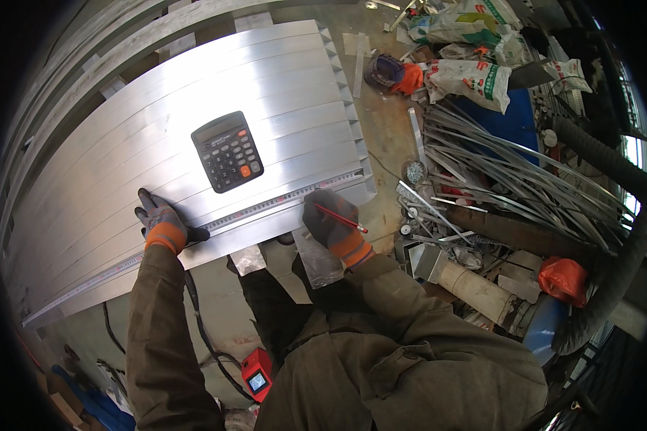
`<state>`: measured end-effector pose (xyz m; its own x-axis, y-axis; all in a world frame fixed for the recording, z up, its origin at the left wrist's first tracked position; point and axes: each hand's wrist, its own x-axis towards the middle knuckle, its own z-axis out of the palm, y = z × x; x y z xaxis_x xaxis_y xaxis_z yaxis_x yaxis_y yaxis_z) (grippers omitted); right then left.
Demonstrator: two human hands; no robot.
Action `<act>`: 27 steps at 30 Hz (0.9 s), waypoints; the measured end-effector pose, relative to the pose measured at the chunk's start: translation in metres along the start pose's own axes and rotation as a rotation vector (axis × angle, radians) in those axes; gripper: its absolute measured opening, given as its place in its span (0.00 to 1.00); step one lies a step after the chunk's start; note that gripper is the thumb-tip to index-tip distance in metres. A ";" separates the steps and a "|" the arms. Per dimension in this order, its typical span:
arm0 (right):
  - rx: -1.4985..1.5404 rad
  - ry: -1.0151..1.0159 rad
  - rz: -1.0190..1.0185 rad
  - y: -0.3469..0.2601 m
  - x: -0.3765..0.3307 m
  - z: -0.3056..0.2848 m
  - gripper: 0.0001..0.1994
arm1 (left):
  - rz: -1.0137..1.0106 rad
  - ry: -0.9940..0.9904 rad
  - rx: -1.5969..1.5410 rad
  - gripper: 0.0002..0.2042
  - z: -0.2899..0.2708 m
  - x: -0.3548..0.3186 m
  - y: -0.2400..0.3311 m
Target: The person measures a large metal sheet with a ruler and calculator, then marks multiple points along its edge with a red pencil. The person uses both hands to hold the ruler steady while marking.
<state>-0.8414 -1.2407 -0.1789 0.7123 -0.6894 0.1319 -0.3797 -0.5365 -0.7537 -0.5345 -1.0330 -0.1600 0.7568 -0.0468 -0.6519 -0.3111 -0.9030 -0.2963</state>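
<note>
Long silver metal slats (280,133) lie side by side in front of me. A steel measuring tape (259,207) stretches along the slats near my side, from the lower left to the right end. My left hand (164,221), in a grey and orange glove, rests with fingers spread on the metal, its thumb by the tape. In my right hand (331,219), gloved alike, a red pencil (346,221) is gripped; the hand is at the near edge of the tape, close to its right end. A dark calculator (228,152) with an orange key lies on the slats beyond the tape.
Thin metal strips (510,165) are heaped at the right, among white sacks (471,82) and an orange-red bag (562,280). A red device with a small screen (257,375) stands below, beside a black cable (203,327). Metal rails (86,68) run along the far left.
</note>
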 end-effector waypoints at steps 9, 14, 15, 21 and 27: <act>0.048 -0.059 0.002 0.012 0.000 0.005 0.02 | -0.009 -0.001 0.001 0.94 -0.003 -0.002 0.003; 0.014 -0.034 -0.028 0.009 0.002 0.005 0.02 | -0.010 -0.008 0.009 0.92 -0.013 -0.012 0.005; 0.058 -0.031 -0.020 0.009 0.002 0.005 0.02 | -0.011 -0.011 0.006 0.92 -0.013 -0.013 0.005; 0.064 -0.049 -0.051 0.013 0.002 0.003 0.03 | 0.016 0.028 0.002 0.95 0.000 -0.002 0.000; 0.049 -0.081 -0.029 0.013 0.002 0.002 0.05 | 0.004 0.005 0.008 0.97 0.003 0.004 0.000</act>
<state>-0.8440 -1.2477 -0.1897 0.7688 -0.6311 0.1031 -0.3304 -0.5300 -0.7810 -0.5328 -1.0320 -0.1649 0.7583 -0.0525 -0.6497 -0.3187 -0.8993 -0.2994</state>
